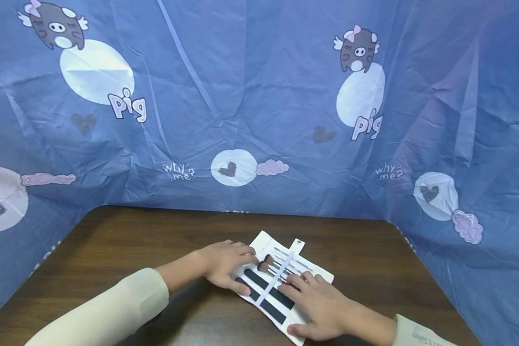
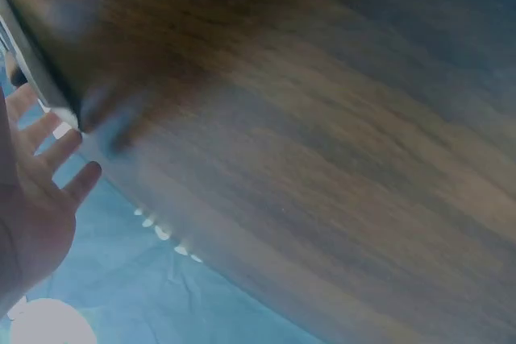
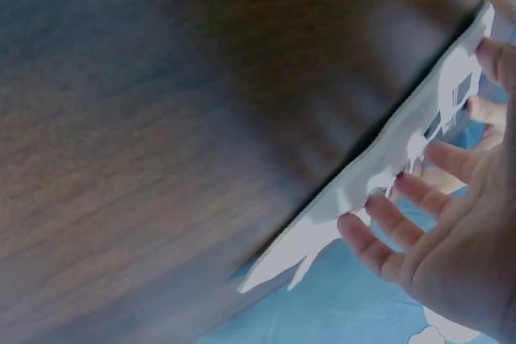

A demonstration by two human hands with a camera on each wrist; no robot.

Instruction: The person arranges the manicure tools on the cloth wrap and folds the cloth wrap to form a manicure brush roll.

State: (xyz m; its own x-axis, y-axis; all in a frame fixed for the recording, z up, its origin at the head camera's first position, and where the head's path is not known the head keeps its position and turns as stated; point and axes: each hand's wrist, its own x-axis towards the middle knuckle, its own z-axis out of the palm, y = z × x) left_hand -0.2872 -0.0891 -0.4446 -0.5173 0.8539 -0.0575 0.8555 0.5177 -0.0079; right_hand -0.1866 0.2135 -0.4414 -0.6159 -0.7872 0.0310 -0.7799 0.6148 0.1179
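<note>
A white fabric pouch (image 1: 265,241) lies unfolded and slanted on the table. Makeup brushes (image 1: 264,266) with brown bristles, several thin silver tools and dark flat strips (image 1: 273,311) lie in it under a pale elastic band (image 1: 265,291). My left hand (image 1: 226,264) rests with spread, relaxed fingers on the pouch's left end. Over the right end lies my right hand (image 1: 322,305), fingers loosely bent and touching the pouch and its tools. In the right wrist view, the fingertips of that hand (image 3: 451,235) meet the pouch's edge (image 3: 363,175). Both hands partly cover the contents.
A tab with a metal snap (image 1: 298,246) sticks out from the pouch's far edge. Beneath is a dark brown wooden table (image 1: 164,228) with rounded far corners. Blue printed fabric (image 1: 285,96) hangs behind it and along both sides.
</note>
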